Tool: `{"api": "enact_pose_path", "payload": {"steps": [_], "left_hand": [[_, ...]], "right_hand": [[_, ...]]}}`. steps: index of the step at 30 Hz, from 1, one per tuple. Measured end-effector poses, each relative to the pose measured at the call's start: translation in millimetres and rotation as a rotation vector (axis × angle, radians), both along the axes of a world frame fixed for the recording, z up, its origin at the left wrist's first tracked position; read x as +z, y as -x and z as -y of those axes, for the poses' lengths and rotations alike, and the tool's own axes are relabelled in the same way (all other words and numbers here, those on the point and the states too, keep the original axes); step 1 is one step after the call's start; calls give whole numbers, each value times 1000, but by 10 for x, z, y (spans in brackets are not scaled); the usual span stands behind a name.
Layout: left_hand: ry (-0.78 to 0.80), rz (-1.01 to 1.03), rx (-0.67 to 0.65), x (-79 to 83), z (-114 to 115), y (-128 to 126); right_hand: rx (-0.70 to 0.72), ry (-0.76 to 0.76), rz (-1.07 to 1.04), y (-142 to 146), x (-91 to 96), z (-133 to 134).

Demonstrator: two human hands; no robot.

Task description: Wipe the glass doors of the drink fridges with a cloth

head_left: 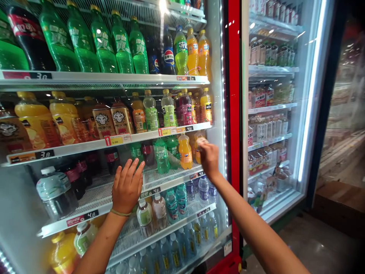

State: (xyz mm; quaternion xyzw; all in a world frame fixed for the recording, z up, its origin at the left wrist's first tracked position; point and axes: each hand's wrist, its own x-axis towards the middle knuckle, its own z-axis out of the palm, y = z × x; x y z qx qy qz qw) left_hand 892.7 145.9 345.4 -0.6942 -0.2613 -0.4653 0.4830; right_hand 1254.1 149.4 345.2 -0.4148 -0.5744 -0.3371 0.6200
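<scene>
I reach into an open drinks fridge. My left hand (127,187) hovers open, fingers spread, over the wire shelf (97,192) of the third row, touching nothing I can make out. My right hand (209,156) is closed round an orange bottle (199,142) at the right end of that shelf. Beside it stand another orange soda bottle (185,151) and two green bottles (162,155).
Upper shelves hold green, cola and orange bottles (122,45). Juice and tea bottles (151,112) fill the second shelf. Small water bottles (171,205) stand below. The red fridge frame (234,114) sits right of my arm, then a second glass-door cooler (270,114).
</scene>
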Motion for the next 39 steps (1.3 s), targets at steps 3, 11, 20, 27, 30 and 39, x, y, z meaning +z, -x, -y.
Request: {"api": "enact_pose_path", "payload": {"steps": [3, 11, 20, 27, 30, 39], "left_hand": [[-13, 18, -17, -12, -8, -29], [-6, 39, -48, -32, -21, -60], [-26, 5, -112, -21, 1, 33], [-14, -38, -128, -6, 29, 24], [-14, -52, -145, -9, 33, 12], [-4, -82, -173, -17, 26, 32]], "right_hand": [[-186, -77, -237, -760, -124, 20], [-140, -197, -144, 440, -215, -74], [-4, -180, 348, 1393, -191, 78], [-210, -77, -170, -546, -436, -7], [-276, -52, -432, -813, -534, 6], [-29, -72, -38, 1234, -772, 15]]}}
